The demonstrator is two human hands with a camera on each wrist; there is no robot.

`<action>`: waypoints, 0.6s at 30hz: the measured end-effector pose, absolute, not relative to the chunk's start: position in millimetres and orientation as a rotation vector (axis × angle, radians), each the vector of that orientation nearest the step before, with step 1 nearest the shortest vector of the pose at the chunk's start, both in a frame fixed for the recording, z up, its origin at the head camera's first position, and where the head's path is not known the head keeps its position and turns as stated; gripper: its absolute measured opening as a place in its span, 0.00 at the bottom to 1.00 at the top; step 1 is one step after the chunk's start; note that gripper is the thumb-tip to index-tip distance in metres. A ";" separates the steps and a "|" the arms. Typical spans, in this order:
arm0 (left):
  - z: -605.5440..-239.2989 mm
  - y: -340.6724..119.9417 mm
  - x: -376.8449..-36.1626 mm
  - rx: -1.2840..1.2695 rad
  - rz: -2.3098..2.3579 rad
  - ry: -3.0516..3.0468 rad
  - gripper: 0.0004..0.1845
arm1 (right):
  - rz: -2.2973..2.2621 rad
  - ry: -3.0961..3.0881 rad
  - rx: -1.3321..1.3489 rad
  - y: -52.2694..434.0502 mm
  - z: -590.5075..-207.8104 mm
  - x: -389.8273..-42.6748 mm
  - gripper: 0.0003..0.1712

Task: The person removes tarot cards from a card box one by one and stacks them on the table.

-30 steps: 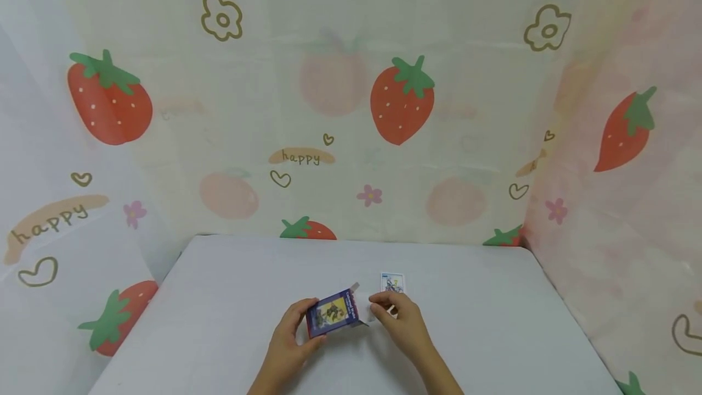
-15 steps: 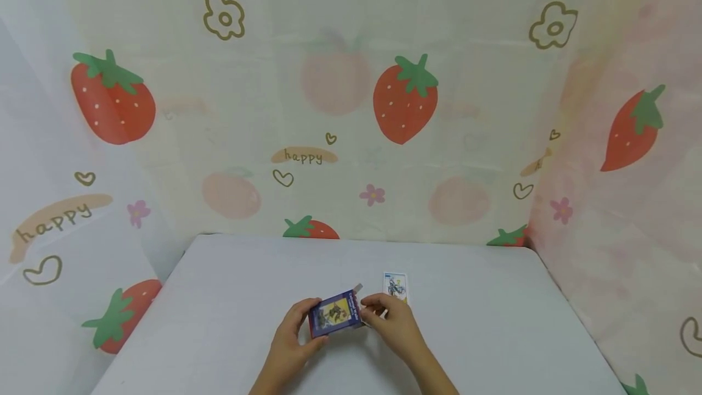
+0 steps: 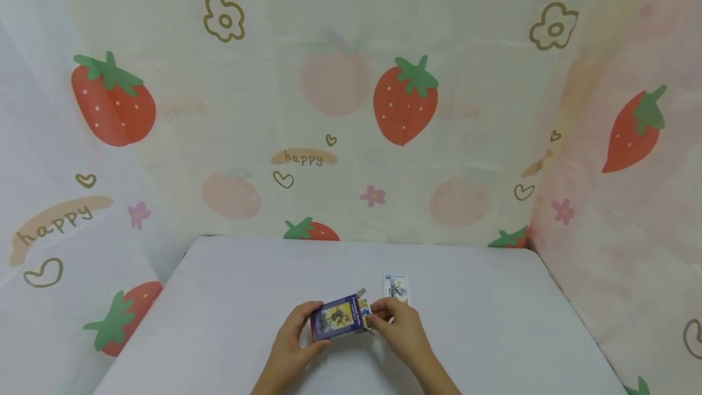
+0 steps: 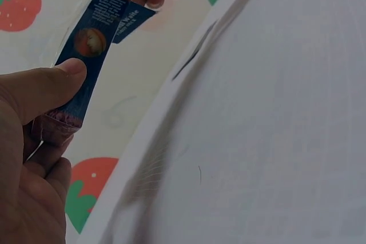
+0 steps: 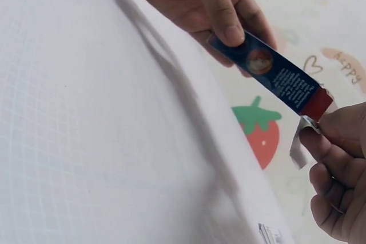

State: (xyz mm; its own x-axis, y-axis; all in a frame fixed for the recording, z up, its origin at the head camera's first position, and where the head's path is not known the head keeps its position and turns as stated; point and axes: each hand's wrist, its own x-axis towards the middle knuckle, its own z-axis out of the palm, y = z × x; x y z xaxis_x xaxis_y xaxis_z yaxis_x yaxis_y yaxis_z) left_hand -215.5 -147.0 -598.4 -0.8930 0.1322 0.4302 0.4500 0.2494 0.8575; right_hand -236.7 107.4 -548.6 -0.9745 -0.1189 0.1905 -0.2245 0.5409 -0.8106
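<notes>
My left hand grips a dark blue card box by its left end, thumb along the narrow side. The box is tilted above the table, with its lettered end to the right and its flaps folded out. A colourful card sticks partway out of that end. My right hand pinches the card's outer edge between thumb and forefinger. In the right wrist view, a pale flap hangs beside the right fingers, and the red end of the box is at the thumb. The rest of the card is hidden inside the box.
A white-bordered picture card lies on the white table, just behind the right hand. Cloth walls printed with strawberries stand behind the table and at both sides.
My right hand moved left to the box's opening, then slightly back to the right, and a colourful card now shows between box and fingers. The left hand keeps its grip on the box.
</notes>
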 end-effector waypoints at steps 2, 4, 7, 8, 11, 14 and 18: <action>-599.4 -147.2 -215.1 -0.547 -1.682 -2.252 0.41 | 1.427 -2.643 0.295 109.8 -547.8 -235.7 0.09; -600.4 -147.6 -214.8 -0.554 -1.676 -2.251 0.40 | 1.442 -2.628 0.295 111.5 -546.7 -234.9 0.10; -601.2 -148.4 -214.6 -0.578 -1.636 -2.254 0.41 | 1.466 -2.612 0.298 113.3 -544.6 -233.7 0.11; -601.4 -148.7 -214.4 -0.588 -1.617 -2.253 0.41 | 1.474 -2.608 0.301 113.6 -543.8 -233.5 0.11; -601.7 -148.8 -214.3 -0.585 -1.588 -2.247 0.42 | 1.491 -2.607 0.305 114.6 -541.3 -233.2 0.10; -601.7 -148.2 -214.8 -0.553 -1.585 -2.248 0.43 | 1.480 -2.610 0.315 116.5 -538.4 -233.1 0.09; -600.2 -146.6 -215.3 -0.498 -1.635 -2.261 0.43 | 1.450 -2.600 0.323 121.2 -534.2 -233.3 0.08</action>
State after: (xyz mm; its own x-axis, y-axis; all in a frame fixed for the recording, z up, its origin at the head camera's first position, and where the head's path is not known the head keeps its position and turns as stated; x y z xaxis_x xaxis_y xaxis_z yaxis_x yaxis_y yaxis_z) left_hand -215.3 -146.6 -600.2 -0.8929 0.0991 0.4392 0.4482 0.2894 0.8458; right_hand -233.3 121.2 -534.2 -0.9660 -0.1154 0.2315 -0.2576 0.5105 -0.8204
